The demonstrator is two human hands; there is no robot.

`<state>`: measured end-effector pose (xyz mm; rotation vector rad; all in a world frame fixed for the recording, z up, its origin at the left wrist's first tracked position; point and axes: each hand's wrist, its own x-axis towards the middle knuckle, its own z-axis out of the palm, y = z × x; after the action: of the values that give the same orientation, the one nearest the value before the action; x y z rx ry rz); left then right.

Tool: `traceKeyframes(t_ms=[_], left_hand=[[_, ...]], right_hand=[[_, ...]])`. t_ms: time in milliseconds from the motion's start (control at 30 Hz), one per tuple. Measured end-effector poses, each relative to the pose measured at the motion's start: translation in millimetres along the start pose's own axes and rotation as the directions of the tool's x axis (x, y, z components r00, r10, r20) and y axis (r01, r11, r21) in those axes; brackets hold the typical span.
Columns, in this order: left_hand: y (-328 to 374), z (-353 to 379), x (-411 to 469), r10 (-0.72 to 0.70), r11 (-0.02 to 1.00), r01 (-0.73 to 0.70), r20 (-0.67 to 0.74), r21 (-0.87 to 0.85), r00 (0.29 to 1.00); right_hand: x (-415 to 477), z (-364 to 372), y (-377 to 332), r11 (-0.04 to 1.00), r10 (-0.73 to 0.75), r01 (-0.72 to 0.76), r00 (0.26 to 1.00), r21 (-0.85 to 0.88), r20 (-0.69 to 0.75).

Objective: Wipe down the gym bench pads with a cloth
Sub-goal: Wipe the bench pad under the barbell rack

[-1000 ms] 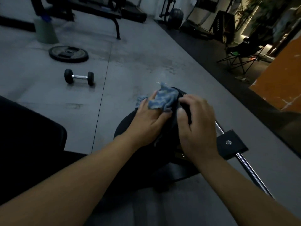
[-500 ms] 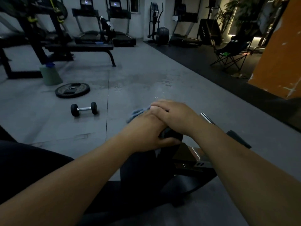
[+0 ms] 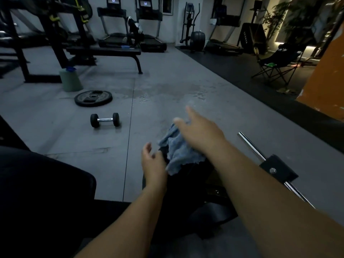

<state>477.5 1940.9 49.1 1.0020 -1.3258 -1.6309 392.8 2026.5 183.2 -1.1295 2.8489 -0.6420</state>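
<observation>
Unclasped both hands within the last half second: spread right hand (image 3: 201, 131) straight-fingered over cloth (image 3: 176, 151), relaxed left hand (image 3: 153, 164) empty beside it. Left cloth draped on pad (image 3: 186, 183) between them; probably regripping.

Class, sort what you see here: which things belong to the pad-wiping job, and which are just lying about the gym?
Job in hand: blue cloth, black pad under it, left hand, right hand.
Lying about: dumbbell, weight plate, green tub, folding chair.
</observation>
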Motion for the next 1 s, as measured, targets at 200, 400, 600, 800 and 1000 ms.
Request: traceKeyframes(t_ms=[200, 400, 600, 800, 1000], left_hand=[[-2, -8, -3, 0.115, 0.940, -0.187, 0.251, 0.285, 0.961], [-11, -12, -7, 0.036, 0.931, -0.132, 0.275, 0.340, 0.961], [-29, -22, 2, 0.108, 0.938, -0.224, 0.390, 0.266, 0.915], [-23, -22, -7, 0.224, 0.886, -0.353, 0.388, 0.301, 0.894], [-20, -20, -2, 0.198, 0.846, -0.390, 0.465, 0.364, 0.863]], right_hand=[[-54, 12, 36, 0.925, -0.379, 0.369, 0.905, -0.088, -0.191], [6, -1, 6, 0.980, 0.116, -0.093, 0.985, 0.175, -0.128], [-78, 3, 38, 0.926, -0.371, 0.376, 0.901, -0.024, -0.223], [-15, -42, 23, 0.687, 0.460, -0.493, 0.864, 0.534, 0.205], [-21, -1, -15, 0.960, -0.062, 0.043, 0.996, -0.278, -0.061]])
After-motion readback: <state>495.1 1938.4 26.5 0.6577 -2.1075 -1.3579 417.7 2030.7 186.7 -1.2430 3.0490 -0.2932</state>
